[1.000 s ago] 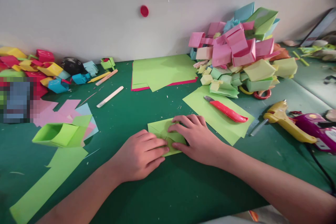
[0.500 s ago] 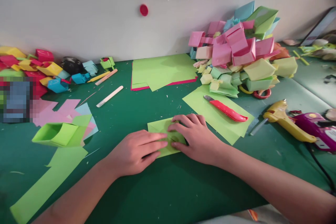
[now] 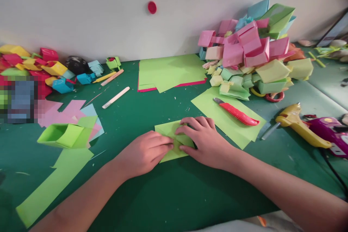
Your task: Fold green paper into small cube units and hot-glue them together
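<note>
Left-hand fingers have drawn closer together since half a second ago; view itself shifted slightly, other items same layout. Left hand (image 3: 144, 152) bunched, fingertips down on folded green paper (image 3: 174, 154); cannot tell if it pinches a flap. Right hand (image 3: 208, 143) loosely curved on the same paper's right part, thumb and index finger apart, not closed up. Paper lies flat on green worktop (image 3: 174, 195), between and partly under both hands, crease lines visible.

Right of hands: red cutter (image 3: 236, 113) on loose green sheets (image 3: 201, 101), then yellow glue gun (image 3: 301, 125) just beside a purple item (image 3: 327, 130). Behind: stack of green sheets (image 3: 171, 70), red edge showing beneath, near wall (image 3: 95, 7). Red round cap (image 3: 152, 7) on wall. Big heap of pink, yellow, green and blue folded paper pieces (image 3: 232, 55) back right.

Left side: open green paper box (image 3: 62, 136) over pink and blue scraps, long green strip (image 3: 51, 188) below it, pale stick (image 3: 116, 97) farther back, more bright folded pieces at far left, partly pixelated area there.
</note>
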Demonstrator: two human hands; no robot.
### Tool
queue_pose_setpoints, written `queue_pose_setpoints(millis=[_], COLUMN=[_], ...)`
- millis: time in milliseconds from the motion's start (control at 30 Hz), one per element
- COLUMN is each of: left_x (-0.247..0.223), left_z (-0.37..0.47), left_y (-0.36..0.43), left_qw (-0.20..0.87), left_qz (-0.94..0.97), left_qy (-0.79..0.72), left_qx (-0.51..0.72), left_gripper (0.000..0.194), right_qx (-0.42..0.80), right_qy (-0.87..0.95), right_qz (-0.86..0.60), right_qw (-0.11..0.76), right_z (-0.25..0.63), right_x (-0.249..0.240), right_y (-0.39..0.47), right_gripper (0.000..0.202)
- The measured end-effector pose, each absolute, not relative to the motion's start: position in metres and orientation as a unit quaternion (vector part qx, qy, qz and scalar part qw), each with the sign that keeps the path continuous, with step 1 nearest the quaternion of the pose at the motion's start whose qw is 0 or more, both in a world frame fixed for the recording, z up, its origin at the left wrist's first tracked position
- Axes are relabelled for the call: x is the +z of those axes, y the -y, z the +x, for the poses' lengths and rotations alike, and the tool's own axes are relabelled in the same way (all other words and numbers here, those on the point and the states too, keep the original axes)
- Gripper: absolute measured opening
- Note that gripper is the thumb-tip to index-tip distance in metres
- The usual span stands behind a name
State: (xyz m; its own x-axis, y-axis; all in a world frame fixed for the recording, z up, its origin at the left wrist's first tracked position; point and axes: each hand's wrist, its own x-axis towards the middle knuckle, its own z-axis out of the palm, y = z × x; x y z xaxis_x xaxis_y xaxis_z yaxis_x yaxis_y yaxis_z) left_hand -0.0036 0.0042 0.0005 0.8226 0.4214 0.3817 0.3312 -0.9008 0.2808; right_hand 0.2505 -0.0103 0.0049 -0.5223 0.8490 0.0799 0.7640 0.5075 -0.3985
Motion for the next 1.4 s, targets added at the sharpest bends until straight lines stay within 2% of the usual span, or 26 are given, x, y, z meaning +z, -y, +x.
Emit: queue_pose_setpoints(millis=[167,433,533,733,1167,1400], left_x=[0.000,-0.007,-0.002,0.008,0.000,0.006], left_z=[-0.005,-0.005,-0.004,-0.004,-0.007,-0.012], left_y=[-0.006,-0.007,-0.006,-0.007,-0.010,-0.010], left_qw=[0.121,0.063,0.084,0.193,0.173,0.194], left_qz=[0.948,0.963,0.961,0.946,0.951,0.954], left_qy=[-0.204,-0.176,-0.178,-0.195,-0.191,-0.185], left_qx=[0.211,0.196,0.193,0.173,0.169,0.131], left_gripper=[0.031,0.042,0.044,0.043,0.035,0.048], right_qx=[0.159,0.154,0.150,0.138,0.143,0.145], right_qy=[0.859,0.860,0.862,0.870,0.868,0.866], right_qz=[-0.469,-0.470,-0.467,-0.457,-0.460,-0.463], right_qw=[0.132,0.127,0.125,0.126,0.118,0.119], right_z=[0.250,0.250,0.251,0.252,0.251,0.251], right_x=[0.005,0.007,0.007,0.005,0.007,0.006], right_y=[0.011,0.011,0.011,0.012,0.012,0.012], right_gripper=[0.031,0.030,0.029,0.029,0.030,0.032])
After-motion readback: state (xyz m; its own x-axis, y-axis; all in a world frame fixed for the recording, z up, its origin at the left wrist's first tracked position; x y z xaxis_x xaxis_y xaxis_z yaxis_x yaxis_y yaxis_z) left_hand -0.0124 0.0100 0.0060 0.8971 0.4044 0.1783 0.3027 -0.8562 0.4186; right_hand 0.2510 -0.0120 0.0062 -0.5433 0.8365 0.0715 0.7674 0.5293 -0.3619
